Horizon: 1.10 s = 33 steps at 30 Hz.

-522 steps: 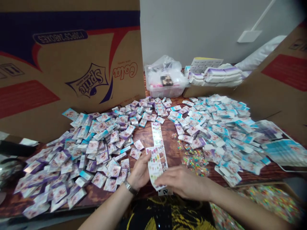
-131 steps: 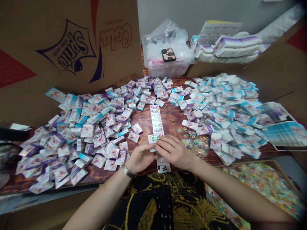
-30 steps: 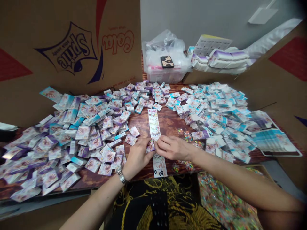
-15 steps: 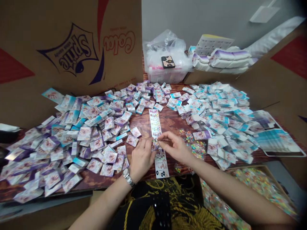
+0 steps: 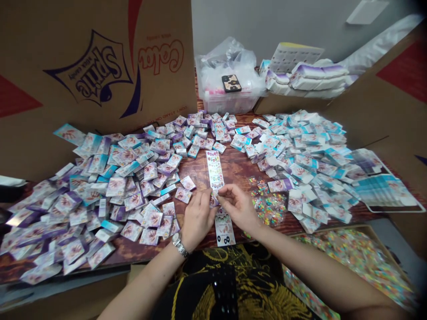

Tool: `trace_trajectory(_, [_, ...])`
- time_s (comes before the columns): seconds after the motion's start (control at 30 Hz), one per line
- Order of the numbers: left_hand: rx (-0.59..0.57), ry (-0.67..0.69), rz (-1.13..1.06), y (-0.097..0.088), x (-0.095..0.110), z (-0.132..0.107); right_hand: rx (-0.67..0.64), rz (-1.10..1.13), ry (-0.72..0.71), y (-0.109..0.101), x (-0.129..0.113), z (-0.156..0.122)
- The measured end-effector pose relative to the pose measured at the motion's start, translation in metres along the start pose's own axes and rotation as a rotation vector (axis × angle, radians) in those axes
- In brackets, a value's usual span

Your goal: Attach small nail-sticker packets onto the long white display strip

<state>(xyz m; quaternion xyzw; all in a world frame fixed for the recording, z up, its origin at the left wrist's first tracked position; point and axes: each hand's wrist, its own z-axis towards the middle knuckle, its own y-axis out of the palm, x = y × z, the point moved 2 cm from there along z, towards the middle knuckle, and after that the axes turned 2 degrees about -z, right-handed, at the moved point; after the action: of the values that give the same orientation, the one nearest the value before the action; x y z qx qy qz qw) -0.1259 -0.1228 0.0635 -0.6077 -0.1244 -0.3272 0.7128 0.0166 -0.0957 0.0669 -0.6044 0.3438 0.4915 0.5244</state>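
Observation:
Both hands meet over the middle of a long printed strip (image 5: 215, 171) lying on the wooden table. My left hand (image 5: 199, 218), a watch on its wrist, is closed on a small white and purple box (image 5: 214, 199). The fingers of my right hand (image 5: 238, 206) pinch the near right end of that same box; the exact grip is partly hidden. Right of the hands lie small clear packets of colourful candy (image 5: 270, 206). A heap of similar small boxes (image 5: 126, 191) spreads to the left.
A second heap of boxes (image 5: 307, 155), some with flaps up, covers the right side. A large carton (image 5: 160, 89) stands at back left. Behind are a plastic tub (image 5: 230, 102) with a phone (image 5: 231, 83) on top. An open carton of candy packets (image 5: 360, 258) sits low right.
My right hand has moved slightly left, closer in against the small box. The left hand stays on the box. The view has shifted a little.

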Motion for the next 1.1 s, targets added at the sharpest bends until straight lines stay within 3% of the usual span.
trace_trajectory(0.23, [0.001,-0.024,-0.044,0.000,-0.003,0.001,-0.079,-0.361,-0.170,-0.011,-0.020,-0.004])
trace_trajectory(0.43, [-0.009,-0.023,-0.089,-0.003,-0.002,0.002,-0.235,-0.499,-0.360,-0.023,-0.025,0.000])
trace_trajectory(0.6, [-0.015,-0.002,-0.117,-0.003,0.001,0.002,-0.253,-0.554,-0.449,-0.025,-0.024,0.004])
trace_trajectory(0.9, [-0.016,0.098,-0.070,0.003,0.000,-0.005,-0.217,-0.468,-0.290,-0.019,-0.025,0.005])
trace_trajectory(1.1, [-0.045,0.053,-0.193,-0.004,0.007,0.001,-0.051,-0.316,-0.131,-0.018,-0.015,0.001])
